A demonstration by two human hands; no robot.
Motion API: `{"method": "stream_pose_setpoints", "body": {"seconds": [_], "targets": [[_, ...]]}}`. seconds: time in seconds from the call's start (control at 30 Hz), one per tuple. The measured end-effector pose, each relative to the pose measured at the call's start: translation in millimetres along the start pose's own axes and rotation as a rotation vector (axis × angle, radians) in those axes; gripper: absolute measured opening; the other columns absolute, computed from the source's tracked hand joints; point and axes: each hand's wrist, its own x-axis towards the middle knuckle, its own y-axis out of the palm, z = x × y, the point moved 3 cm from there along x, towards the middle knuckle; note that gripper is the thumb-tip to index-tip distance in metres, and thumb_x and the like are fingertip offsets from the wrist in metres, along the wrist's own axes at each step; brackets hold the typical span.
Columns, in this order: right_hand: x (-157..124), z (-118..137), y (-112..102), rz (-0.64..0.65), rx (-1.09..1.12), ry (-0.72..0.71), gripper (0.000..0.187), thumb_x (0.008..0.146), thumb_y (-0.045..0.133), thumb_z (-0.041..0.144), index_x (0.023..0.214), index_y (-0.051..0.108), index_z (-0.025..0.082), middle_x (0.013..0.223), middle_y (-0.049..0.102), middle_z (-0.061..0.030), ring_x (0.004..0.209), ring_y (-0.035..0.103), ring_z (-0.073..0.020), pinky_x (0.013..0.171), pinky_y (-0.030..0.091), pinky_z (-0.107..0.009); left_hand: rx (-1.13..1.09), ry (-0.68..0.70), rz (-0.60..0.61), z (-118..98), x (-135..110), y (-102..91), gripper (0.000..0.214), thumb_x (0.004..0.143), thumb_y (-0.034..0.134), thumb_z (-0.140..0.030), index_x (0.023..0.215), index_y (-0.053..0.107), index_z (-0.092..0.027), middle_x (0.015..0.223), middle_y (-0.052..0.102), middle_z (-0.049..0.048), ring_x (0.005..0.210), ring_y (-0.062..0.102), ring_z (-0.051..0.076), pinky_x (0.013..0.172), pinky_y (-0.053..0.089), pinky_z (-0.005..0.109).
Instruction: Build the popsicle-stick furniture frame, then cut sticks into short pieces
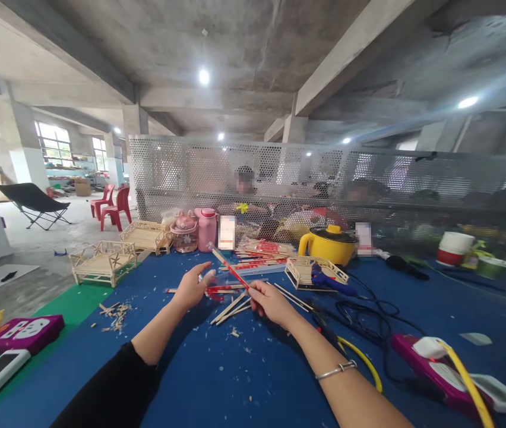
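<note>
My right hand (271,304) pinches the near end of a paper-and-plastic wrapped chopstick packet (231,268) with red print. The packet slants up and away to the left, its clear wrapper end pointing at the pink bottle. Beside it, my left hand (194,286) has its fingers apart and holds nothing that I can make out; something whitish covers one fingertip. Under the hands lie loose wooden sticks (231,310) and more red wrappers (224,289). Farther back is a heap of red-wrapped chopsticks (266,248).
Stick-built miniature beds (104,264) stand at left. At right, a blue glue gun (331,282) rests against a stick frame (297,274), near a yellow pot (328,246) and black cables. Purple power banks or boxes (24,334) flank the blue table (217,380). A perforated metal screen (182,172) rises behind.
</note>
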Motion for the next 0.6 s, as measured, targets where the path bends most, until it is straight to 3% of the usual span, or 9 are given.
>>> {"method": "stream_pose_setpoints", "body": {"seconds": [0.1, 0.17, 0.23, 0.3, 0.4, 0.47, 0.6], "targets": [[-1.3, 2.0, 11.1, 0.098, 0.071, 0.016, 0.025, 0.084, 0.038, 0.041, 0.081, 0.049, 0.019, 0.053, 0.053, 0.0055, 0.037, 0.042, -0.0074, 0.040, 0.032, -0.019, -0.386, -0.137, -0.034, -9.2, 2.5, 9.5, 0.044, 0.086, 0.036, -0.048, 0.108, 0.056, -0.015, 0.105, 0.066, 0.0128, 0.097, 0.062, 0.020, 0.083, 0.048, 0.034], [-1.9, 5.1, 16.1, 0.133, 0.092, 0.019, 0.028, 0.084, 0.039, 0.043, 0.078, 0.052, 0.018, 0.048, 0.051, 0.0057, 0.036, 0.042, -0.0082, 0.040, 0.032, -0.020, -0.702, -0.275, -0.099, -14.2, 1.8, 14.2, 0.036, 0.085, 0.042, -0.044, 0.101, 0.055, -0.014, 0.098, 0.068, 0.0132, 0.089, 0.065, 0.019, 0.077, 0.050, 0.031], [-2.0, 9.7, 18.8, 0.125, 0.103, 0.004, 0.033, 0.084, 0.040, 0.045, 0.069, 0.053, 0.018, 0.044, 0.047, 0.0056, 0.037, 0.041, -0.0086, 0.042, 0.032, -0.020, -0.855, -0.356, -0.166, -19.4, -3.1, 19.7, 0.026, 0.084, 0.048, -0.039, 0.093, 0.054, -0.015, 0.093, 0.068, 0.0113, 0.083, 0.065, 0.016, 0.074, 0.050, 0.029], [-2.2, 15.2, 20.9, 0.078, 0.115, -0.030, 0.038, 0.083, 0.040, 0.047, 0.062, 0.050, 0.018, 0.045, 0.044, 0.0055, 0.042, 0.040, -0.0083, 0.045, 0.031, -0.020, -0.883, -0.376, -0.144, -25.0, -11.2, 30.4, 0.023, 0.082, 0.051, -0.037, 0.088, 0.053, -0.016, 0.090, 0.068, 0.0094, 0.080, 0.065, 0.015, 0.074, 0.050, 0.027], [-3.4, 22.0, 25.3, 0.000, 0.145, -0.064, 0.039, 0.085, 0.037, 0.047, 0.061, 0.047, 0.018, 0.049, 0.042, 0.0056, 0.046, 0.039, -0.0082, 0.048, 0.030, -0.020, -0.860, -0.368, 0.075, -33.6, -24.5, 54.5, 0.030, 0.078, 0.054, -0.044, 0.087, 0.053, -0.015, 0.087, 0.068, 0.0089, 0.077, 0.065, 0.015, 0.075, 0.049, 0.029], [-4.7, 24.3, 26.6, -0.008, 0.158, -0.062, 0.042, 0.086, 0.033, 0.049, 0.061, 0.048, 0.018, 0.046, 0.041, 0.0056, 0.044, 0.038, -0.0085, 0.046, 0.030, -0.021, -0.811, -0.350, 0.152, -37.8, -29.9, 63.6, 0.033, 0.076, 0.053, -0.047, 0.085, 0.052, -0.015, 0.083, 0.067, 0.0073, 0.073, 0.063, 0.015, 0.070, 0.049, 0.028], [-7.2, 28.2, 11.4, -0.032, 0.165, -0.057, 0.038, 0.072, 0.056, 0.052, 0.059, 0.056, 0.017, 0.047, 0.047, 0.0045, 0.045, 0.041, -0.0087, 0.046, 0.031, -0.020, -0.536, -0.239, 0.131, -45.2, -31.5, 55.0, 0.033, 0.082, 0.039, -0.048, 0.071, 0.045, -0.018, 0.057, 0.054, -0.0024, 0.051, 0.050, 0.009, 0.054, 0.041, 0.022]]}}
